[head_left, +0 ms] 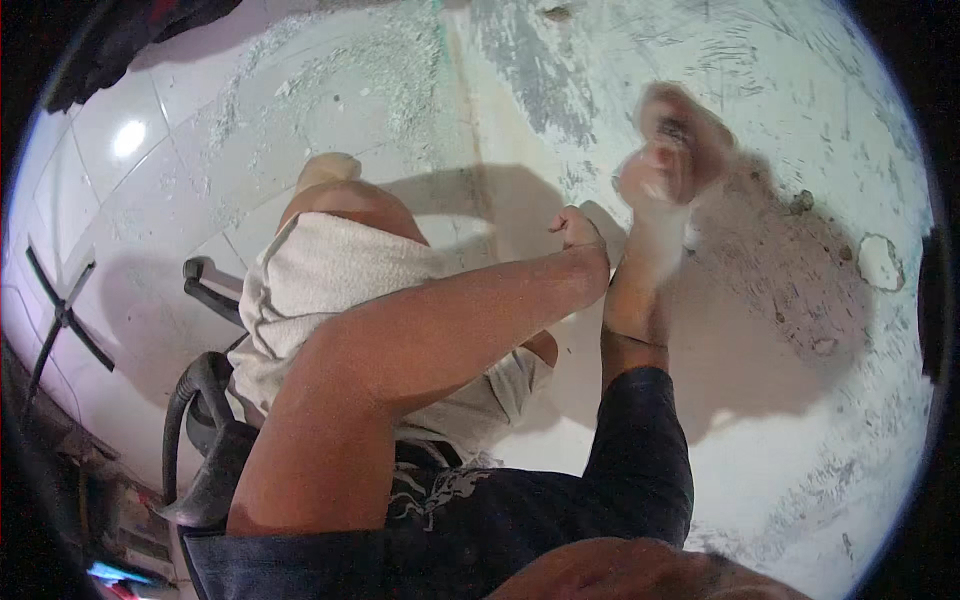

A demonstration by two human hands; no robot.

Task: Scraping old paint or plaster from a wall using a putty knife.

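Note:
My right hand is raised against the scraped wall. It is blurred by motion, with the fingers closed round a small dark thing I cannot make out. My left arm reaches across my lap, and my left hand is curled closed beside my right forearm. Whatever it may hold is hidden. Grey patches, scratches and flaked white paint mark the wall surface around my right hand, and a broad shadow falls to its right.
Pale flakes litter the white tiled floor along the wall's foot. A black chair armrest is beside my left arm. Farther left lie a black cross-shaped stand and, lower, dark clutter. A dark bundle is at upper left.

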